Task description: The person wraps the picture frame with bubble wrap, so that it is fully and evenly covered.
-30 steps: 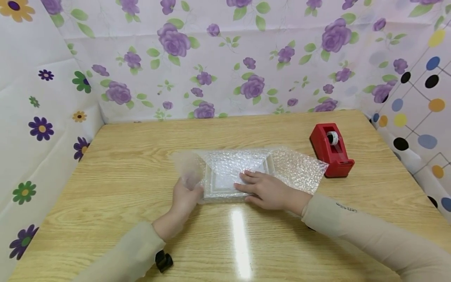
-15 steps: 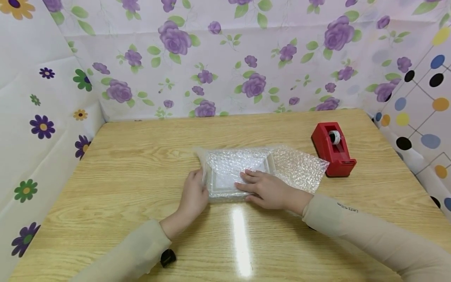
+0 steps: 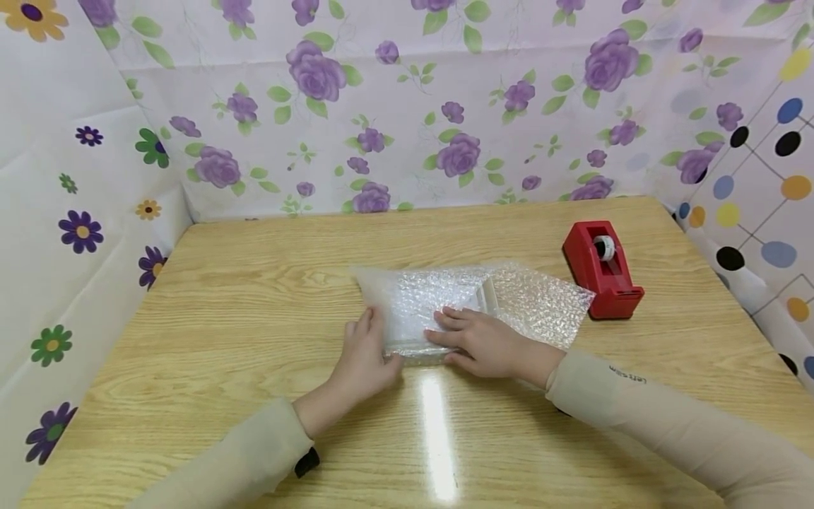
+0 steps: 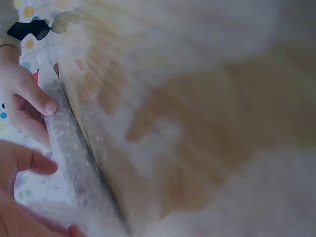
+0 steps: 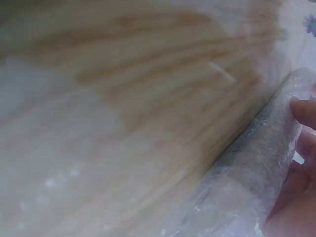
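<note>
A flat rectangular frame-like thing with a pale raised border [image 3: 488,297] lies on the table under bubble wrap [image 3: 432,286]. My left hand [image 3: 365,357] is at its left end, fingers on the folded-over flap and thumb by the front edge. In the left wrist view, that hand's thumb and fingers are spread apart beside the wrapped edge [image 4: 74,148]. My right hand [image 3: 480,343] rests on top of the wrap with fingers extended, partly covering the frame-like thing. To the right, a loose sheet of bubble wrap [image 3: 540,300] spreads out past the right hand.
A red tape dispenser [image 3: 600,272] with a roll of clear tape stands at the right, touching or overlapping the wrap's far corner in this view. Floral sheets hang behind and left of the wood-grain table [image 3: 254,283]; a dotted sheet hangs at right.
My left hand has moved rightward, folding the left flap of bubble wrap over the frame-like thing's left end. The right hand has stayed in place on top.
</note>
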`<move>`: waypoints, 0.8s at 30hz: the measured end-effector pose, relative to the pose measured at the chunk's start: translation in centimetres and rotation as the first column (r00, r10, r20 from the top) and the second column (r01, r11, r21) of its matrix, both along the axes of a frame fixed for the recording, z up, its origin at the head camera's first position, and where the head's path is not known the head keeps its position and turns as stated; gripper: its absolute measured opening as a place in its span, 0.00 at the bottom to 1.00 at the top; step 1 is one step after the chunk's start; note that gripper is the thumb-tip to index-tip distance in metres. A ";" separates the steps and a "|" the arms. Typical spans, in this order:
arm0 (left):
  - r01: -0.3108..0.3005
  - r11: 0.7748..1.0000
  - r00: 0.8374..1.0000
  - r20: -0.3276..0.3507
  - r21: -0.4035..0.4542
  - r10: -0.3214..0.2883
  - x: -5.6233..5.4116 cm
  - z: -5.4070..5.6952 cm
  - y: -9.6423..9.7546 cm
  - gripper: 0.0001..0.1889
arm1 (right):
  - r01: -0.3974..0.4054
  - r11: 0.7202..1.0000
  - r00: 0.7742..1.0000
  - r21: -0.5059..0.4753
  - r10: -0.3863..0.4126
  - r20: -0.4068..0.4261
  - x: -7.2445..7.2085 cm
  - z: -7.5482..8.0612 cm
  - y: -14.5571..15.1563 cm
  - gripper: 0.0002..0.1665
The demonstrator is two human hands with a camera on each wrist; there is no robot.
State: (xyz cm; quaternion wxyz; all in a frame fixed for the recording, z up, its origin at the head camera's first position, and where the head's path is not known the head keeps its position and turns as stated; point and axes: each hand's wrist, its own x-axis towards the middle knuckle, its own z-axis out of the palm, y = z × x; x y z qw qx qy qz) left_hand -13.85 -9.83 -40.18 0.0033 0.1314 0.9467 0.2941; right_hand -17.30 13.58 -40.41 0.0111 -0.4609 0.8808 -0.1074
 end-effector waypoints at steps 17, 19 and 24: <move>-0.014 0.995 0.994 -0.109 0.104 0.025 -0.5 0.2 -0.3 0.24 | 0.087 0.996 0.987 -0.034 -0.081 0.136 -0.6 0.5 0.1 0.33; -0.034 0.988 0.993 -0.103 0.150 0.050 -0.7 0.3 -0.6 0.23 | 0.074 0.996 0.989 -0.040 -0.068 0.134 -0.6 0.5 0.1 0.32; -0.138 0.953 0.990 0.039 0.269 0.132 -1.2 1.2 -1.2 0.29 | 0.066 0.997 0.989 -0.040 -0.061 0.132 -0.7 0.5 0.2 0.32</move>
